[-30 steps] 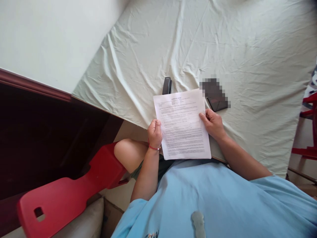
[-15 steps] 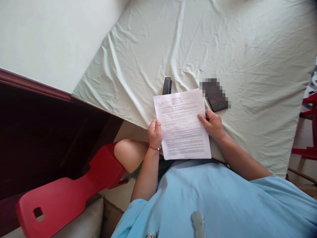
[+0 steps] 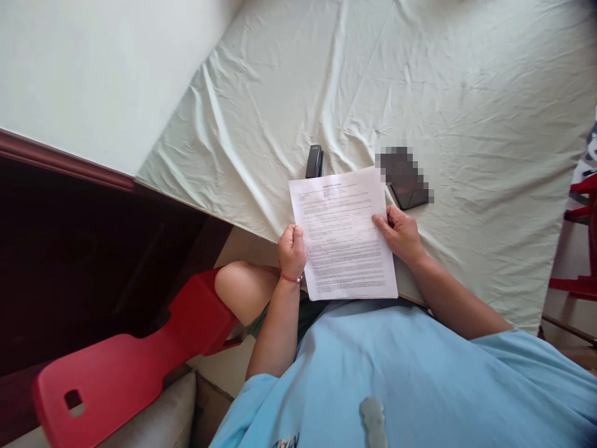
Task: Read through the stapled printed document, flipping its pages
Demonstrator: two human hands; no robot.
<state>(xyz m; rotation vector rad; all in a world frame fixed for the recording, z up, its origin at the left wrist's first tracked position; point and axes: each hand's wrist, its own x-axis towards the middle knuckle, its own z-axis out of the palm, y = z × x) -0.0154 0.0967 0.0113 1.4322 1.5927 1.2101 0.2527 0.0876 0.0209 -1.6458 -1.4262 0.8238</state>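
Observation:
Between my hands I hold a white sheet of printed paper point(image 3: 345, 242), tilted a little, its heading at the far edge and lines of small text below. Whether more sheets lie under it I cannot tell. My left hand point(image 3: 292, 250) is closed on the left edge, with a red string bracelet at the wrist. On the right edge my right hand point(image 3: 401, 234) pinches the paper, thumb on top and the other fingers partly hidden. Just beyond the paper's top edge lies a black stapler point(image 3: 314, 160), its near end close to the sheet.
A partly pixelated dark phone-like object point(image 3: 410, 186) lies right of the paper on the wrinkled pale tablecloth point(image 3: 270, 124). A red plastic chair point(image 3: 135, 354) stands at lower left, near dark wood panelling point(image 3: 84, 249). Another red chair point(image 3: 583, 236) shows at the right edge.

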